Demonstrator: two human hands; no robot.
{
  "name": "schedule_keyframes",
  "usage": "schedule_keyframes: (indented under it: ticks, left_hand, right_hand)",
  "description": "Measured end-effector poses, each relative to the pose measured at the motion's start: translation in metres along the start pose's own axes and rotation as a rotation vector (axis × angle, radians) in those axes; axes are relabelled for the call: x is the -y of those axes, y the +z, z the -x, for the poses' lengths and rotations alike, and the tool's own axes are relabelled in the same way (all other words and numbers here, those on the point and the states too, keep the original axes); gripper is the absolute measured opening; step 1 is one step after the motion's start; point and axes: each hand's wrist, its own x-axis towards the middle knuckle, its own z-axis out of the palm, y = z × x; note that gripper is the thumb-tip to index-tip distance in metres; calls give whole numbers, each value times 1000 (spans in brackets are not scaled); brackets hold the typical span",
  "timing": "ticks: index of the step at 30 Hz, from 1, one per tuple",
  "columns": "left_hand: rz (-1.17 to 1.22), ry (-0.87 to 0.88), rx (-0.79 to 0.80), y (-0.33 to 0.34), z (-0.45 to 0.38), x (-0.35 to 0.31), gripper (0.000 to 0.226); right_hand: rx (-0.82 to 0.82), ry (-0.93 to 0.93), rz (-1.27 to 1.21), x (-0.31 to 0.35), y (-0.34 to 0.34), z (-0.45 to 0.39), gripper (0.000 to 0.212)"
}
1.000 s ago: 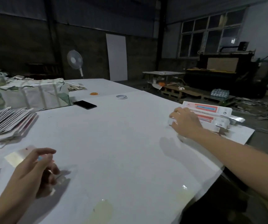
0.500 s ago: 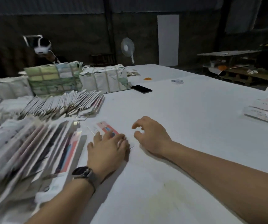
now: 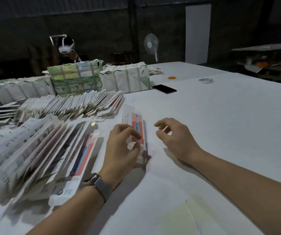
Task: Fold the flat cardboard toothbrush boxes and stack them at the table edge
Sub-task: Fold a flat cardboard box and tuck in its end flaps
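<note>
One flat box (image 3: 137,126) pinched in left hand (image 3: 121,150), right hand (image 3: 175,138) loosely curled, empty.

A single wide-angle head-worn view looks forward and down across the white worktop (image 3: 204,116), close over both forearms. Fanned flat boxes (image 3: 39,141) fill nine o'clock; the dim far wall, perhaps distant, lies toward twelve o'clock.

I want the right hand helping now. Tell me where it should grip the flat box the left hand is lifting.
Probably the far end of the flat box, coming from the right. The left hand holds the near end, and the box runs long and thin away from the person, leaving that end free beside the right hand.
</note>
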Motion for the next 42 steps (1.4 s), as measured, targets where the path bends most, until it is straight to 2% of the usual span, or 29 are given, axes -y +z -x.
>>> schedule_keyframes:
  ticks: [4,6,8,10,12,14,16,19,25,30,37,42]
  left_hand:
    - [177,212,-182,8,5,-18,33]
    - [273,233,-191,15,10,-24,37]
    - [326,156,-149,18,13,-25,50]
    - [363,14,-132,16,10,-22,56]
    - [476,-164,-74,12,5,-17,56]
    - [685,-355,48,10,1,-15,51]
    - [780,-399,127,9,0,-14,39]
    - [759,-369,180,9,1,-14,41]
    - [731,-344,208,11,1,-11,35]
    - [717,-310,201,11,1,-12,33]
    - [603,-280,252,8,5,-19,44]
    - [597,-287,258,10,5,-19,44]
  right_hand:
    - [-42,241,-375,10,-3,-1,39]
    - [-68,305,-576,15,-3,1,27]
    - [-79,288,-638,17,0,4,12]
    - [-31,283,-664,17,5,9,14]
    - [43,288,-645,18,7,13,17]
    - [113,261,-630,20,8,16,21]
    - [176,200,-631,20,8,18,23]
    - [216,142,-651,19,8,20,24]
    - [216,171,-731,22,6,19,37]
    - [264,171,-842,19,2,15,31]
    - [323,171,-950,21,2,15,47]
    - [345,176,-955,21,2,16,41]
